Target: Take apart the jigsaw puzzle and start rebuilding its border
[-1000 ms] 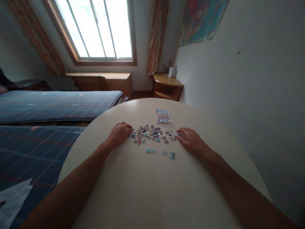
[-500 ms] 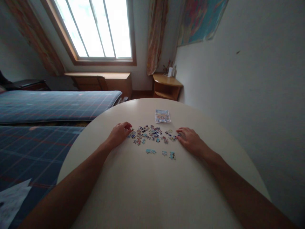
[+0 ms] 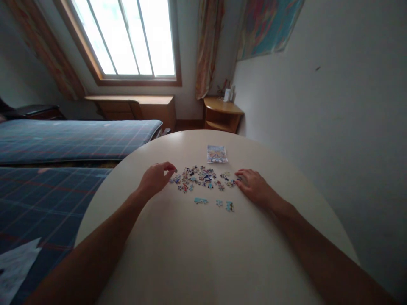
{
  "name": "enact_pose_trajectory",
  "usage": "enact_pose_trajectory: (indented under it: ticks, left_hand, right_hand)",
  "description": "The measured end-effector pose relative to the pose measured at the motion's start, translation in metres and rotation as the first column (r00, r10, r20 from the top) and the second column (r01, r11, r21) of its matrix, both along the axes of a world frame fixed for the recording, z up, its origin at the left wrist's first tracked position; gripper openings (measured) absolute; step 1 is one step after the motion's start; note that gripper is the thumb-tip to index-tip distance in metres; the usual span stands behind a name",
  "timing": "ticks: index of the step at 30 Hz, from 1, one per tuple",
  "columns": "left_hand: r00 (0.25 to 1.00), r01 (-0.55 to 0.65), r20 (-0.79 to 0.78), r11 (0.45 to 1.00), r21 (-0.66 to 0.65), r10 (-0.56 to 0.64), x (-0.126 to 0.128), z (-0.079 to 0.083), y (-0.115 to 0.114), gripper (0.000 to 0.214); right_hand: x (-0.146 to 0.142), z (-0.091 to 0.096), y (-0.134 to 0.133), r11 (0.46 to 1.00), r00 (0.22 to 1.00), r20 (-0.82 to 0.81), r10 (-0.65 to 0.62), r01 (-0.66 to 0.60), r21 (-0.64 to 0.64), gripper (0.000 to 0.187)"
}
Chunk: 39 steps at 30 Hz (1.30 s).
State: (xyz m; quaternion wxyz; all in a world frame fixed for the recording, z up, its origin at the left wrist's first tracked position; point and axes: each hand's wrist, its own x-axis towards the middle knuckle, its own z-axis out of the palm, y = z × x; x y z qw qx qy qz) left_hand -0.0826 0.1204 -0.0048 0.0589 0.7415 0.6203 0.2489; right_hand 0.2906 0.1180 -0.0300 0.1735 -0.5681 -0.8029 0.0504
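A loose heap of jigsaw puzzle pieces point(image 3: 203, 176) lies across the middle of the table. At its left end, my left hand point(image 3: 157, 178) pinches a small puzzle piece point(image 3: 176, 170) between thumb and fingertip. My right hand point(image 3: 254, 184) rests at the heap's right end, fingers loosely bent and apart, the fingertips beside or touching a few pieces. Nearer to me are a joined light-blue strip of pieces point(image 3: 201, 201), a single light-blue piece point(image 3: 219, 203) and a blue and dark cluster point(image 3: 229, 206). Beyond the heap lies a small printed picture sheet point(image 3: 217, 154).
The round cream table point(image 3: 203, 254) fills the foreground. To its left stands a bed with a plaid blue mattress point(image 3: 79, 137), with papers point(image 3: 19, 267) at the lower left. A white wall point(image 3: 333, 127) runs along the right. A corner shelf point(image 3: 224, 106) stands behind.
My left hand has drawn slightly up at the heap's left edge, and a puzzle piece now shows in its pinch. My right hand has stayed in nearly the same place.
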Motion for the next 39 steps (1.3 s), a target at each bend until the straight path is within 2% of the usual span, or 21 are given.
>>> enact_pose_trajectory:
  ticks: [6, 12, 16, 21, 24, 31, 39]
  left_hand:
    - [0.99, -0.135, -0.058, 0.982, -0.129, 0.128, -0.012, -0.009, 0.008, 0.022]
    - [0.981, -0.159, -0.125, 0.981, -0.107, 0.146, -0.014, -0.012, 0.009, 0.023]
    - [0.985, -0.122, -0.13, 0.989, -0.089, 0.11, -0.013, -0.012, 0.009, 0.022]
    - [0.993, 0.057, -0.1, 0.998, -0.028, -0.06, -0.005, -0.01, 0.006, 0.021]
    - [0.99, 0.104, -0.098, 0.994, -0.024, -0.106, 0.001, -0.011, 0.004, 0.023]
    - [0.992, 0.11, -0.055, 0.991, -0.073, -0.114, 0.003, -0.018, 0.008, 0.018]
    - [0.995, 0.088, -0.035, 0.992, -0.087, -0.092, 0.007, -0.016, 0.006, 0.015]
  right_hand:
    - [0.0, 0.003, -0.001, 1.0, 1.0, -0.003, 0.01, -0.01, 0.0, 0.035]
    - [0.002, 0.0, 0.001, 1.0, 1.0, -0.008, 0.009, -0.009, 0.012, 0.035]
    - [0.001, 0.0, 0.001, 1.0, 1.0, 0.001, 0.012, -0.012, 0.003, 0.036]
    - [0.001, -0.001, 0.001, 1.0, 1.0, 0.008, 0.01, -0.01, 0.01, 0.037]
    - [0.002, -0.003, 0.002, 1.0, 1.0, 0.004, 0.017, -0.017, 0.022, 0.036]
    - [0.003, -0.003, 0.001, 1.0, 1.0, 0.002, 0.007, -0.007, 0.016, 0.037]
    - [0.003, -0.003, 0.002, 1.0, 1.0, 0.007, 0.019, -0.019, 0.025, 0.034]
